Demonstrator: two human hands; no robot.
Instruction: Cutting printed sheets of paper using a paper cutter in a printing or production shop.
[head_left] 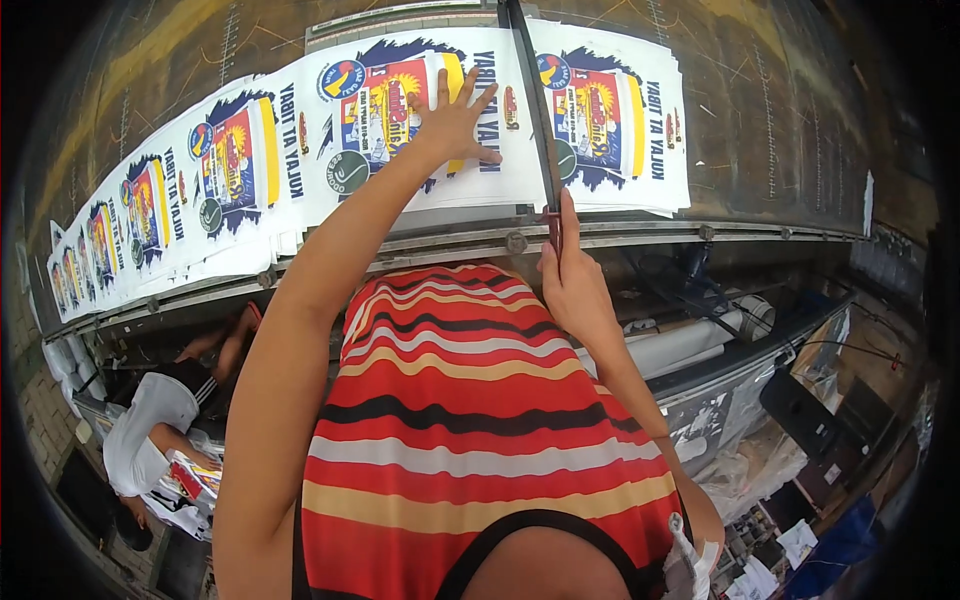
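Note:
A long strip of white printed sheets (300, 213), repeating a blue, red and yellow design, runs across the metal-topped table from the far left. My left hand (455, 122) lies on it with the fingers spread, pressing near the printed lettering. Just right of that hand, a long dark cutter blade (537, 105) crosses the sheets from far to near. The blade's dark red handle (555, 235) is in my right hand (578, 290), with the forefinger stretched along it. To the right of the blade sits a stack of printed sheets (670, 185) with the same design.
The worn metal tabletop (760, 120) extends right, its near edge carrying a metal rail (640, 237). Below that edge are white rolls (690, 340), cables and a dark office chair (800, 410). At lower left another person (155, 420) bends over printed pieces.

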